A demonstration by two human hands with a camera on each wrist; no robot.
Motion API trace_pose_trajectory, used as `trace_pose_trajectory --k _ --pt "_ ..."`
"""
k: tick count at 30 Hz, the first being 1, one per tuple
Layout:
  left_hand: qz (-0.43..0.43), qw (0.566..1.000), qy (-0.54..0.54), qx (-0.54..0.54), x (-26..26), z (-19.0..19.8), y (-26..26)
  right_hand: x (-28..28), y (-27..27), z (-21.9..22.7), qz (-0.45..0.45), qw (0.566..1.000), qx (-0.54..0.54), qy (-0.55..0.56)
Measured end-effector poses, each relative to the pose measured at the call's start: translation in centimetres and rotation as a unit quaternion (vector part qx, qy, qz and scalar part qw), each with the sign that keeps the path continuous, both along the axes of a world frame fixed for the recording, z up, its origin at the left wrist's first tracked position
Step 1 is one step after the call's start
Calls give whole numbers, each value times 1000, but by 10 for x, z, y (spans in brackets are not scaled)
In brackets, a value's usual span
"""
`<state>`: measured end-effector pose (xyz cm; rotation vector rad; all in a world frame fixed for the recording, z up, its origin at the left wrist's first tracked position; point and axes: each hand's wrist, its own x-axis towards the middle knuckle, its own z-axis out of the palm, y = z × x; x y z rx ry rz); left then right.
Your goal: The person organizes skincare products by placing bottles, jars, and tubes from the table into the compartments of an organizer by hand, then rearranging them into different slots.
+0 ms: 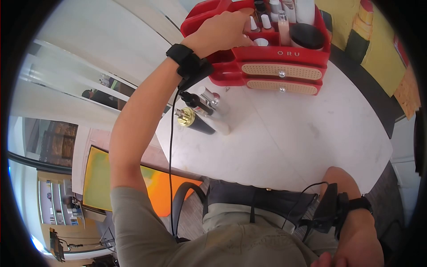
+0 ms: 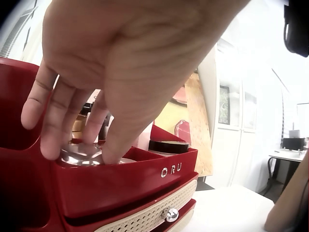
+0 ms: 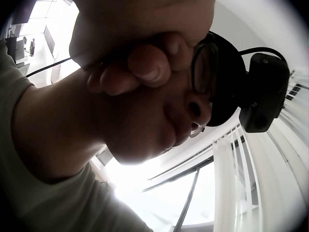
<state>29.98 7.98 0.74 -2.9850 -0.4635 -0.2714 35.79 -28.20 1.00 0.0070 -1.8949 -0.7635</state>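
My left hand (image 1: 222, 32) reaches from above into the front section of a red organizer (image 1: 291, 54). In the left wrist view, its fingers and thumb come down around a shiny, round-topped jar (image 2: 81, 155), whose lower part sits hidden behind the front wall. Close by in the organizer are two small white-capped bottles, a pale pump bottle (image 1: 283, 29) and a wide black lid (image 1: 307, 36). My right hand (image 3: 140, 63) is bent back toward my body at the table's near edge, its fingers loosely curled with nothing in them.
Left of the organizer on the white table (image 1: 284, 133) stand several bottles, one black with a gold collar (image 1: 189, 119). Two woven-front drawers (image 1: 280, 71) with round knobs face me. A black cable (image 1: 171, 164) hangs from my left wrist.
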Motion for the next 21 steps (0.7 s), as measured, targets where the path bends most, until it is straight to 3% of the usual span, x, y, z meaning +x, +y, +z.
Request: trace_pose_trajectory --k 3,6,11,14,15,19,21 --pt "-31 998 -51 13 -2 -2 -1 -5 -6 -6 -62 996 22 62" --pt "-36 996 -74 19 -7 -3 -5 2 1 0 -7 1000 29 -3" --pt "-85 987 -139 -14 -17 4 -8 -2 -5 -9 -47 995 79 32" --pt "-95 981 -152 -77 -34 26 -49 9 0 4 -25 999 42 -15" --pt "-112 980 -144 -77 -45 24 -61 13 2 9 6 998 6 -59" --pt "-174 983 -33 -55 -85 -1 -109 13 -1 9 17 999 -7 -33" --pt "-173 982 64 -38 -103 -29 -130 18 -8 20 -29 982 -1 -186"
